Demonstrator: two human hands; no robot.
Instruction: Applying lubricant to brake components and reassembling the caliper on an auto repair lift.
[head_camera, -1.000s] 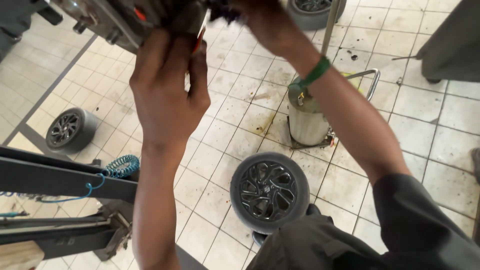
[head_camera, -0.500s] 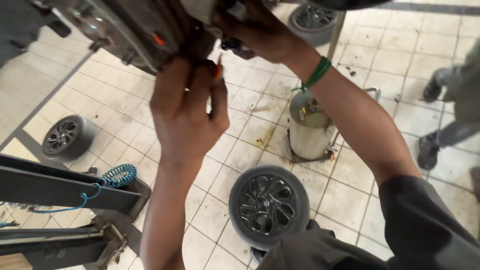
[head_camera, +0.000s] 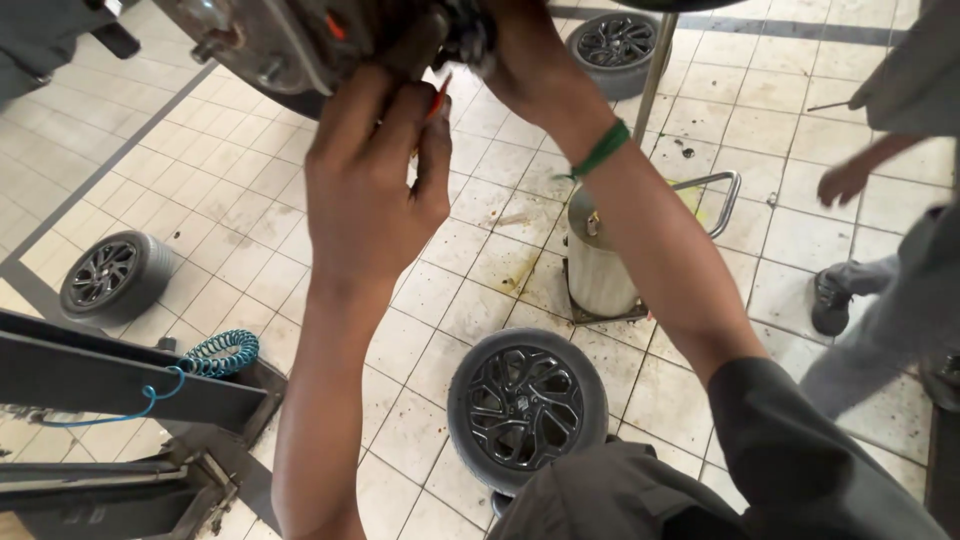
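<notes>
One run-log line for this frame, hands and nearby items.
left hand: fingers on red-handled tool | right hand: at metal assembly overhead | below: wheel, metal drum, tiled floor

tiled floor (head_camera: 250, 240), three wheels (head_camera: 527, 407), metal drum (head_camera: 600, 265)

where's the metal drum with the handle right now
In the head view the metal drum stands on the tiled floor right of centre, behind the person's right forearm, just beyond the wheel lying flat in the foreground.
</notes>
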